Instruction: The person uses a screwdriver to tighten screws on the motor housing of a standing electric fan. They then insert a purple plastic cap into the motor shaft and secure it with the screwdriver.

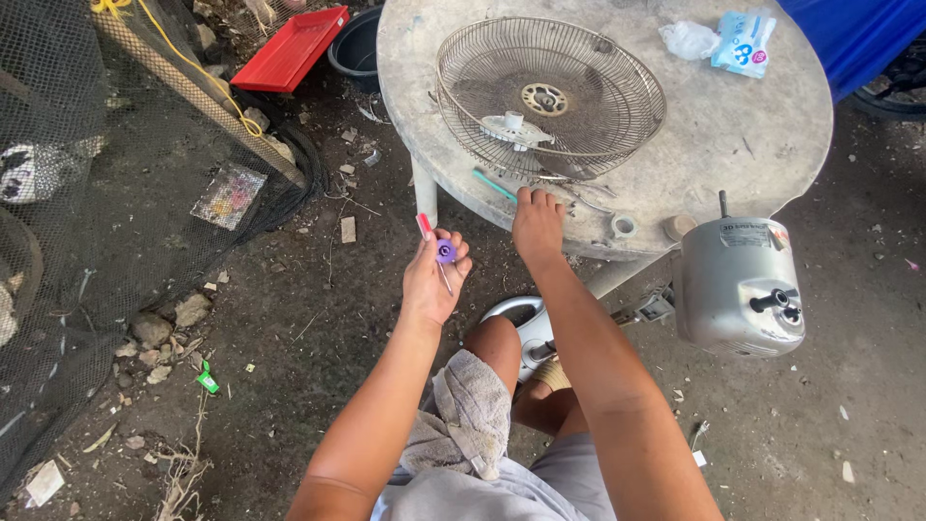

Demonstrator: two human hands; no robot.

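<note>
— Where's the purple knob?

— In the left hand [434, 280], pinched at the fingertips with a red-handled screwdriver; the purple knob [446, 252] sits just off the tabletop [772, 145] edge, short of it.

— And the other?

— The right hand [536, 220] rests fingers-down on the rim, holding nothing I can make out, touching the wire fan guard [550, 96]. The guard lies flat, straight ahead; the right hand is nearer. A teal tool [494, 185] lies just left of those fingers, slanting.
</note>
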